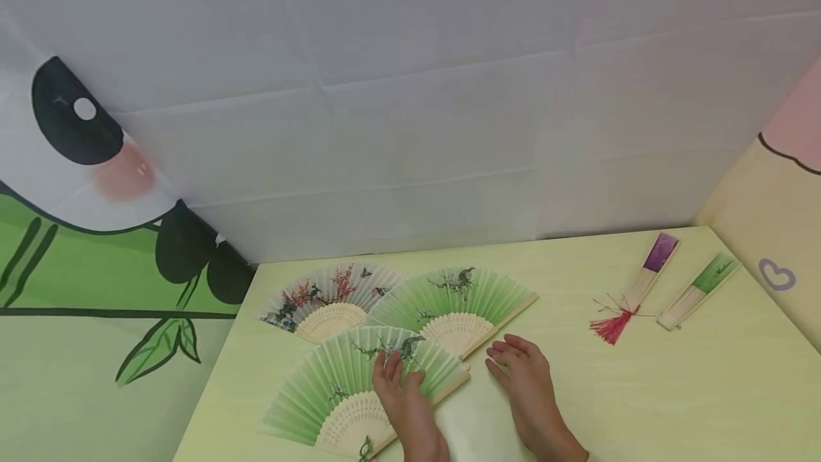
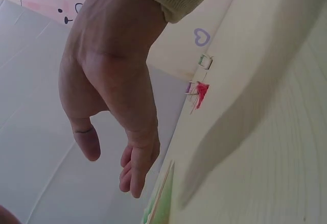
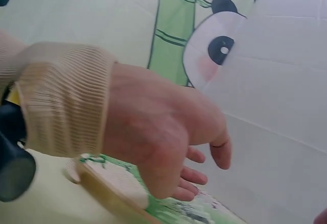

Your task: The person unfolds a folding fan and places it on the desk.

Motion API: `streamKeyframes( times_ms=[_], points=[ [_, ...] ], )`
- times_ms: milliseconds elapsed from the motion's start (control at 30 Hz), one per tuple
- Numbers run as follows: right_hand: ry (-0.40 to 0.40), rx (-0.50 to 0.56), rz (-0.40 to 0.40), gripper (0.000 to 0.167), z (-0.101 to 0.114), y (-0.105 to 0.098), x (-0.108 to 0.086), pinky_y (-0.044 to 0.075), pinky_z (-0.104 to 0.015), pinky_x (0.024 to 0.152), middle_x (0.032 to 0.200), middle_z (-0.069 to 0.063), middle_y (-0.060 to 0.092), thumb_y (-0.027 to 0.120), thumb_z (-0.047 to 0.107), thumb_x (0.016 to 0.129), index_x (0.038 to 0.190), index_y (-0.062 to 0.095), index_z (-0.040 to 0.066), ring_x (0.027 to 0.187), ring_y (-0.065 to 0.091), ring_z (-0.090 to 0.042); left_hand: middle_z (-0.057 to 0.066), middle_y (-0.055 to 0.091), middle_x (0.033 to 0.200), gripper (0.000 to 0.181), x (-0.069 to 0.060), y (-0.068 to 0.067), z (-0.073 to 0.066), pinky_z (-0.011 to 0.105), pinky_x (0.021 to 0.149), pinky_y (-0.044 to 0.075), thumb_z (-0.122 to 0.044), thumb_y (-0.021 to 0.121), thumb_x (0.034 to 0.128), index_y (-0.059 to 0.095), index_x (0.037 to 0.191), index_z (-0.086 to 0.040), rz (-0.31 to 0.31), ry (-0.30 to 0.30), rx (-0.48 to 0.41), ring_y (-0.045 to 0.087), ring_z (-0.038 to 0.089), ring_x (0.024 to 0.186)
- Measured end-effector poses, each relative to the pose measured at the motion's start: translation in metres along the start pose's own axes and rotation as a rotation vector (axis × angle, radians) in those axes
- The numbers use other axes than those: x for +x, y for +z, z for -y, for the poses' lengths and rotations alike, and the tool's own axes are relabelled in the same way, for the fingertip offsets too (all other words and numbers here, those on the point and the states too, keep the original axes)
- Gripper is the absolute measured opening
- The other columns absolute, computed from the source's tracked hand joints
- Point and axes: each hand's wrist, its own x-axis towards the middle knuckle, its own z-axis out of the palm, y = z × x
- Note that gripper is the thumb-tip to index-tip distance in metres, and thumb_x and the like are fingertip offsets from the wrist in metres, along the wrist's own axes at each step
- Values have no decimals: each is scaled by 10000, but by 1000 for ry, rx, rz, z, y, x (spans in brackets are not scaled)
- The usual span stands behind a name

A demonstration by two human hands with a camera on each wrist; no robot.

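Observation:
My left hand [image 1: 407,398] hovers over the right part of a spread green folding fan [image 1: 308,391], fingers loosely bent and holding nothing. In the left wrist view this hand [image 2: 112,81] hangs above the tabletop, its shadow apart from it. My right hand [image 1: 529,394], also holding nothing, is to the right of that fan, its relaxed fingers pointing left. Its fingertips are near the lower end of a second spread green fan [image 1: 497,287]. Behind the front fan, at the left, lies a spread pale fan [image 1: 333,287] with red blossoms.
At the table's right lie a folded purple fan [image 1: 661,254] with a pink tassel [image 1: 611,325] and a folded green fan [image 1: 713,273]. A white cloth wall [image 1: 423,127] rises behind the pale table [image 1: 641,405]. Painted side panels stand left and right.

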Motion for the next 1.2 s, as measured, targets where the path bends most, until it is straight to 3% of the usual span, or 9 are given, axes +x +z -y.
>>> streamKeyframes(
  times_ms=[267, 533, 833, 1200],
  points=[
    [-40, 39, -38, 399, 24, -24, 17, 520, -326, 1103, 1374, -199, 429, 385, 16, 1083, 1459, 287, -75, 1170, 597, -153, 287, 311, 1583, 783, -5, 23, 8, 626, 1199, 287, 123, 504, 930, 144, 1618, 27, 52, -16, -30, 255, 480, 1508],
    [-50, 48, -66, 358, 38, -44, 29, 486, -329, 1144, 1374, -162, 423, 371, 73, 1119, 1455, 315, -36, 1033, 624, -6, 306, 318, 1588, 789, -9, 43, 11, 622, 1160, 358, 101, 538, 912, 165, 1605, 47, 98, -24, -18, 291, 506, 1496],
    [-112, 47, -150, 256, 53, -61, 48, 426, -388, 1193, 1315, -140, 436, 402, 38, 1099, 1353, 385, 17, 1015, 610, -15, 317, 351, 1562, 746, -17, 67, 20, 630, 1161, 353, 92, 526, 904, 220, 1583, 51, 144, -31, -21, 332, 505, 1465],
    [-174, 68, -281, 150, 71, -85, 76, 440, -359, 1183, 1265, -89, 446, 461, 22, 1087, 1215, 441, 97, 1033, 578, -26, 318, 369, 1545, 724, -21, 89, 28, 611, 1145, 394, 95, 517, 884, 262, 1561, 64, 190, -36, -46, 364, 505, 1442]
  ],
)
